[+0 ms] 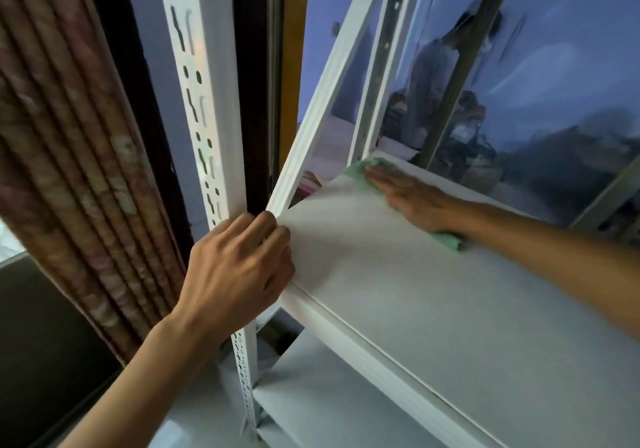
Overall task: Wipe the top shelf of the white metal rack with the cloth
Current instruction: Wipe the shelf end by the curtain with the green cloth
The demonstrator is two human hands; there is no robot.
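Note:
The white top shelf [398, 274] of the metal rack fills the middle and right of the head view. A light green cloth [360, 167] lies flat on its far left corner. My right hand [412, 198] presses down on the cloth with flat fingers; a fold of cloth sticks out under the wrist. My left hand [239, 264] grips the near left corner of the shelf, beside the perforated white upright [201, 94].
A slanted white rail [329, 83] runs from the near corner up to the back. Reflective glass [536, 83] stands right behind the shelf. A folded patterned curtain [69, 153] hangs at the left. Lower white shelves [329, 399] sit beneath.

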